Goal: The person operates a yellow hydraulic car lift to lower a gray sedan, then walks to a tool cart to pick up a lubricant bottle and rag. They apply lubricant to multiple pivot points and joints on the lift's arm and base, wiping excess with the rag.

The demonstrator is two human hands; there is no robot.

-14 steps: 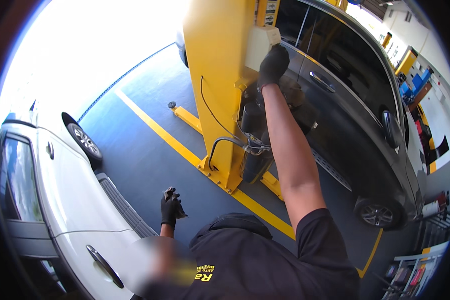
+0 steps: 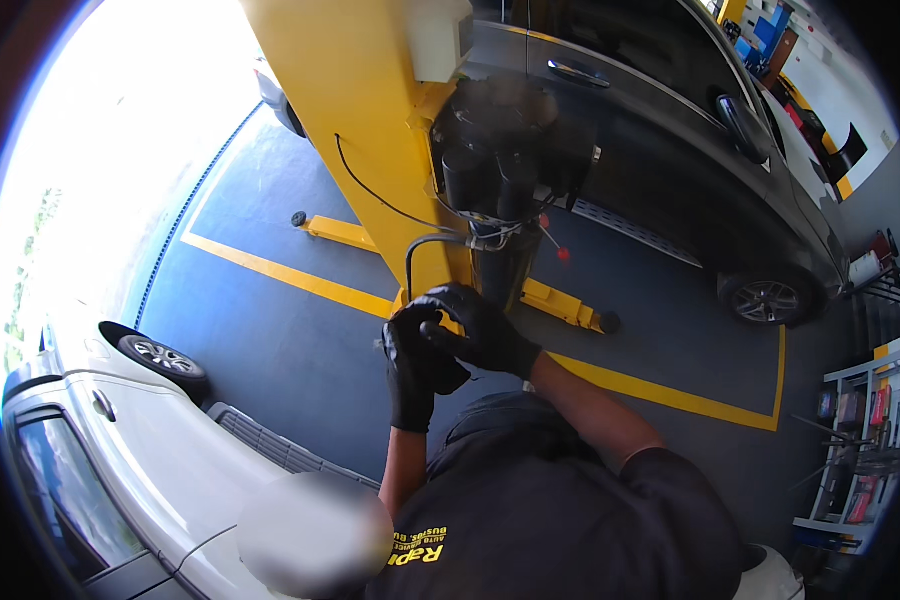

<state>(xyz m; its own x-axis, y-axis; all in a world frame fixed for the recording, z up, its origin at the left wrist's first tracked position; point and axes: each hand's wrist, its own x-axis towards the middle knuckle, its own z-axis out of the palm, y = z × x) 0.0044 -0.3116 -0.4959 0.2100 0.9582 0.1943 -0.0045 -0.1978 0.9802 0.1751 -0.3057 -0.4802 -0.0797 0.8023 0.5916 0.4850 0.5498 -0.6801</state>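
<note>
Both my hands wear black gloves and meet in front of my chest, before the foot of the yellow lift post (image 2: pixel 335 130). My left hand (image 2: pixel 410 375) is raised with its fingers curled around something dark that I cannot make out. Over it reaches my right hand (image 2: pixel 482 335), its fingers bent and touching the top of the left hand, thumb below. What lies between the fingers is hidden by the dark gloves. Beyond them, a black power unit (image 2: pixel 500 165) with hoses is mounted on the post, under a pale control box (image 2: pixel 438 42).
A dark grey car (image 2: pixel 660 170) stands behind the post, and a white car (image 2: pixel 160 440) is close on my left. Yellow lift arms (image 2: pixel 560 303) lie low over the blue-grey floor. At the right stands a rack (image 2: pixel 865 440) with various items.
My right hand has come down from the control box to my left hand. My left hand has risen and moved right. The view has shifted, and a red-knobbed lever now shows.
</note>
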